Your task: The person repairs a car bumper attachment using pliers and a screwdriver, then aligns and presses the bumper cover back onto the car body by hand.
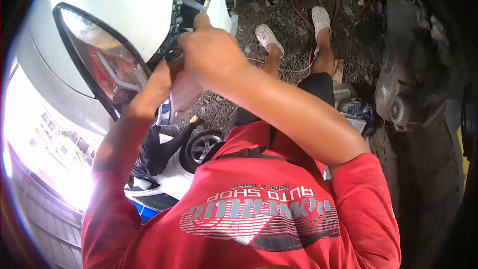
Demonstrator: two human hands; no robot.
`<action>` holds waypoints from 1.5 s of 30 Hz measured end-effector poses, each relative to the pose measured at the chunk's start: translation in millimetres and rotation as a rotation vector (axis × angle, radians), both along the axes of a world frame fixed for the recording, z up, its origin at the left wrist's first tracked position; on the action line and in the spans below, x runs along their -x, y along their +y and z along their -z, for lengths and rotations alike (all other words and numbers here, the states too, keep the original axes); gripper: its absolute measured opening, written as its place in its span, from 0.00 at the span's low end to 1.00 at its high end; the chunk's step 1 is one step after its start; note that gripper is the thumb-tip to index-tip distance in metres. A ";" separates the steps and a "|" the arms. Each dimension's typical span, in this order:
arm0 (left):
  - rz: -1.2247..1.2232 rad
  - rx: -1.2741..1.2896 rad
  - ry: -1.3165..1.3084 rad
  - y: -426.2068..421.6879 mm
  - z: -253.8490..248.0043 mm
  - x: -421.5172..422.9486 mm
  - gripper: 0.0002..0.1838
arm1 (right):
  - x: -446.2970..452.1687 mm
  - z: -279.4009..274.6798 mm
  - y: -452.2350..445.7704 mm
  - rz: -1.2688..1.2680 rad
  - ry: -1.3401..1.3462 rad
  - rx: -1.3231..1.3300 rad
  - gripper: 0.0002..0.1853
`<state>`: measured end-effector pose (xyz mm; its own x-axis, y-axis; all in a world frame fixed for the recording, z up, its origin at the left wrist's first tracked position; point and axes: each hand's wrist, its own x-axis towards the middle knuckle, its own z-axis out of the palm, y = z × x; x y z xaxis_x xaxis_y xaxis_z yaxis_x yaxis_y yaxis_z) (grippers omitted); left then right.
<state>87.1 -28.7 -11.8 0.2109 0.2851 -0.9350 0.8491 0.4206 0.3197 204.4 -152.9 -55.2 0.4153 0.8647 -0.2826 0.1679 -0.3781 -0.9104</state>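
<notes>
My right hand [211,55] is closed, with its fingers curled and one digit pointing up against the lower edge of a white panel [218,7]. What it grips is hidden under the hand. My left hand [164,77] reaches in from the left, just below and partly behind my right hand; its fingers are mostly hidden. Both hands are beside dark parts at the edge of a white car body [129,0]. A black-framed side mirror [102,57] stands left of my hands. Pale, translucent material [185,92] hangs below them.
My feet in white clogs [266,37] stand on gravel [294,45] with thin hoses. A dirty, dark car part [398,79] leans at the right. A white car with a wheel [203,147] and a person's dark-clothed leg [174,144] show below my hands.
</notes>
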 end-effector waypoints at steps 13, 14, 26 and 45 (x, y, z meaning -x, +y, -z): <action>-0.154 0.040 0.038 20.2 33.0 31.4 0.23 | -0.1 16.7 -26.1 0.150 0.058 -0.145 0.12; -0.149 0.043 0.042 22.1 33.3 33.0 0.23 | 0.4 17.5 -23.5 0.156 0.060 -0.142 0.12; 0.128 -0.089 0.116 21.7 27.2 28.4 0.30 | -1.5 22.8 -47.7 0.131 0.223 -0.293 0.17; 0.069 -0.101 0.032 44.8 40.5 56.2 0.22 | -12.2 24.9 -32.4 0.054 0.460 -0.216 0.13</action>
